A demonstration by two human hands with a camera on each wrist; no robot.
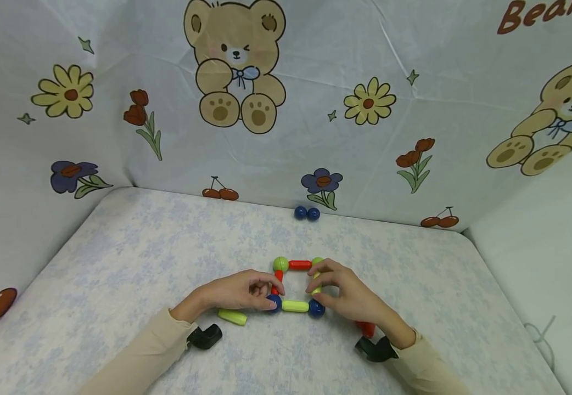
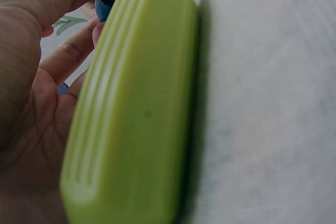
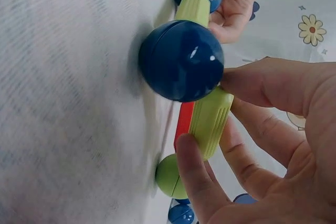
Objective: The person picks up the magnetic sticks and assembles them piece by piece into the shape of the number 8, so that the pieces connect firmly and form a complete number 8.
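Pale patterned cloth [image 1: 167, 236] lies under the left hand [image 1: 239, 289], which pinches a blue ball [image 1: 278, 303], and the right hand [image 1: 345, 292], loosely curled, which grips a yellow-green rod [image 3: 210, 121]. Beyond both grips, a red rod [image 1: 299, 265] joins two green balls [image 1: 280, 264].

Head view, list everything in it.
Printed fabric backdrop: one, white, behind
Floral tabletop: one, whitish, below
Glossy blue balls: four, blue, two by backdrop, two on the square, near corners
Round green balls: two, light green, far corners
Faceted red rods: two, red, far and left sides
Ribbed lime rods: three, yellow-green, near side, right side, loose at left
Red piece: one, red, right, partly hidden
Thin cord: one, pale, far right
Wrist devices: two, black, wrists
Sleeves: two, beige, bottom edge
Left hand: one, at near-left ball
Right hand: one, at right rod
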